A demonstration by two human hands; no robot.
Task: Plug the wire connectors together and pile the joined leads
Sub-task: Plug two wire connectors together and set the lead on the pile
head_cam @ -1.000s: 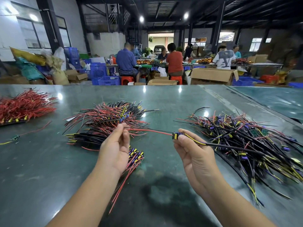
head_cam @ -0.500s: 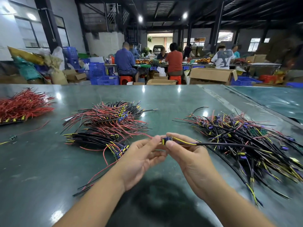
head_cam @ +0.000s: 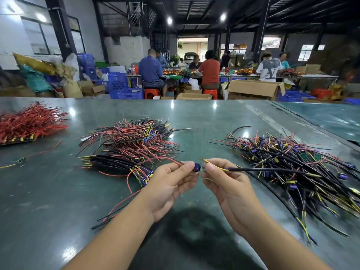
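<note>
Blue plastic connector (head_cam: 196, 167) pinched in my left hand (head_cam: 171, 184), yellow-tipped black lead (head_cam: 253, 169) pinched in my right hand (head_cam: 224, 184), aligned above the tabletop (head_cam: 58, 191) for mating.

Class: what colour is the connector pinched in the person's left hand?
Blue-purple: the connector, held by the left hand, shows best in the head view.

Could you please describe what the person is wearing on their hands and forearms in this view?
Nothing, as far as the view shows: the left hand and right hand are bare, without gloves, rings or a watch, and both forearms are uncovered down to the frame edge, with no sleeves in sight.
</note>
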